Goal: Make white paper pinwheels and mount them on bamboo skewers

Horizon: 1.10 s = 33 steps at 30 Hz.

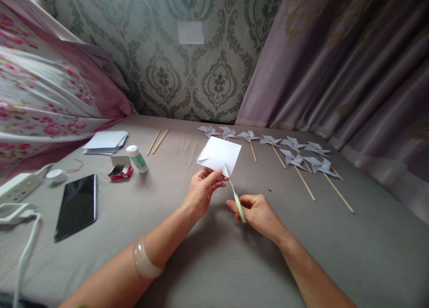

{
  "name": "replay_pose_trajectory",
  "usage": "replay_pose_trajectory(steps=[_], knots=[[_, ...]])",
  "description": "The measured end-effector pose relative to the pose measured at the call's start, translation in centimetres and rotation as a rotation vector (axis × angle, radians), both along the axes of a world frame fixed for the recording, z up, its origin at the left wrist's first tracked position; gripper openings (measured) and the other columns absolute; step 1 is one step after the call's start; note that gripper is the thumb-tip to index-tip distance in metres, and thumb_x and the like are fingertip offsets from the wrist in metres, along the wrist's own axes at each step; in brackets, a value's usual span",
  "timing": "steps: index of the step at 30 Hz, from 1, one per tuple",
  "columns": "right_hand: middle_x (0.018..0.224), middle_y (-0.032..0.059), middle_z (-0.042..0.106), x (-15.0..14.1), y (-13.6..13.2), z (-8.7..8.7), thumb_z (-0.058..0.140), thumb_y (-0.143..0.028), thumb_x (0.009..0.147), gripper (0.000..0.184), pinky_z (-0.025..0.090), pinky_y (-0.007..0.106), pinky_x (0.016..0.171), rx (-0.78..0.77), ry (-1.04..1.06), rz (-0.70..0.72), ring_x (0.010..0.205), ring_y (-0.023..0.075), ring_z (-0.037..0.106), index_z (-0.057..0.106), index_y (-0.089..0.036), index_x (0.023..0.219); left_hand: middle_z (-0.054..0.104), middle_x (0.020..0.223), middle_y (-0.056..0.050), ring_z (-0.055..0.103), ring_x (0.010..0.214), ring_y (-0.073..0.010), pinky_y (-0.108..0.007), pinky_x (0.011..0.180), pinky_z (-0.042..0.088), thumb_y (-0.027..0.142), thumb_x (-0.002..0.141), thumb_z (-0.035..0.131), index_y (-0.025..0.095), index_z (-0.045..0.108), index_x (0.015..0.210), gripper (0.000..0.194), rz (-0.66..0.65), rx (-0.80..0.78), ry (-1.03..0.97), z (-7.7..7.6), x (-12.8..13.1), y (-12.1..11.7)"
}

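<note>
My left hand (203, 188) pinches the lower corner of a white paper square (219, 155) and holds it tilted above the grey sheet. A cut shows at the paper's left corner. My right hand (258, 212) grips small scissors (235, 193) with a pale green handle. Their blades point up and reach into the paper's bottom corner. A pale bangle (145, 259) circles my left forearm.
Several finished paper pinwheels (295, 158) on wooden sticks lie in a row at the right. Two bare sticks (158, 141), a glue stick (137, 158), a red pin box (119, 170), a paper stack (105, 141), a phone (77, 205) and a power strip (18, 187) lie at left.
</note>
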State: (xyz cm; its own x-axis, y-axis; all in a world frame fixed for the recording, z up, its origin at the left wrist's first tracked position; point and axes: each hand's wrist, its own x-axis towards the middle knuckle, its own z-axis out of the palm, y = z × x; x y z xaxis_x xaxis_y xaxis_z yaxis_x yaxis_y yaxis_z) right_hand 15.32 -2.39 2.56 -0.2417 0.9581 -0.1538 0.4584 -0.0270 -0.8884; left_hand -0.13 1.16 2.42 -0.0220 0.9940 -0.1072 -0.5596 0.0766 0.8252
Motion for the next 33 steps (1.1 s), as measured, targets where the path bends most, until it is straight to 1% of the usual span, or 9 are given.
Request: replay_pose_trajectory(steps=[5, 12, 21, 27, 30, 33], knots=[[0.050, -0.0031, 0.045, -0.05, 0.00, -0.03, 0.061, -0.057, 0.073, 0.047, 0.028, 0.023, 0.048, -0.008, -0.011, 0.002, 0.050, 0.0085, 0.038, 0.053, -0.015, 0.053, 0.064, 0.067, 0.000, 0.065, 0.064, -0.0130, -0.023, 0.061, 0.049, 0.025, 0.059, 0.080, 0.013, 0.060, 0.070, 0.025, 0.012, -0.001, -0.003, 0.09, 0.04, -0.04], [0.050, -0.0026, 0.048, -0.17, 0.07, -0.53, 0.064, -0.056, 0.070, 0.045, 0.029, 0.023, 0.048, 0.018, -0.024, -0.024, 0.050, 0.0089, 0.040, 0.055, -0.014, 0.054, 0.064, 0.065, 0.000, 0.063, 0.062, -0.0114, -0.023, 0.061, 0.049, 0.025, 0.061, 0.079, 0.013, 0.060, 0.070, 0.024, 0.009, 0.032, 0.017, -0.09, 0.11, 0.06], [0.053, -0.0011, 0.051, -0.14, 0.05, -0.72, 0.064, -0.054, 0.070, 0.043, 0.032, 0.023, 0.048, 0.021, 0.017, 0.008, 0.050, 0.0094, 0.042, 0.056, -0.014, 0.057, 0.063, 0.062, 0.000, 0.063, 0.060, -0.0116, -0.023, 0.060, 0.049, 0.024, 0.062, 0.077, 0.013, 0.060, 0.067, 0.021, 0.020, 0.042, 0.025, -0.10, 0.19, 0.03], [0.050, -0.0011, 0.048, -0.11, 0.04, -0.18, 0.061, -0.059, 0.071, 0.047, 0.028, 0.023, 0.046, 0.023, 0.032, -0.009, 0.048, 0.0088, 0.040, 0.054, -0.015, 0.054, 0.064, 0.066, 0.000, 0.062, 0.060, -0.0113, -0.023, 0.059, 0.048, 0.024, 0.062, 0.077, 0.013, 0.062, 0.072, 0.021, 0.005, 0.049, 0.034, -0.08, 0.25, -0.15], [0.051, -0.0012, 0.048, -0.13, 0.06, 0.15, 0.064, -0.060, 0.068, 0.048, 0.028, 0.023, 0.046, 0.013, 0.045, -0.026, 0.048, 0.0085, 0.039, 0.054, -0.015, 0.054, 0.063, 0.065, 0.000, 0.062, 0.060, -0.0117, -0.024, 0.059, 0.048, 0.025, 0.061, 0.077, 0.013, 0.062, 0.070, 0.021, 0.001, 0.044, 0.043, -0.17, 0.28, -0.19], [0.051, -0.0014, 0.048, -0.06, 0.07, 0.11, 0.064, -0.059, 0.068, 0.047, 0.028, 0.023, 0.046, 0.013, 0.057, -0.021, 0.048, 0.0085, 0.039, 0.054, -0.015, 0.054, 0.062, 0.062, 0.000, 0.062, 0.060, -0.0119, -0.024, 0.059, 0.048, 0.025, 0.061, 0.077, 0.013, 0.061, 0.067, 0.021, -0.001, 0.041, 0.050, -0.19, 0.31, -0.16]])
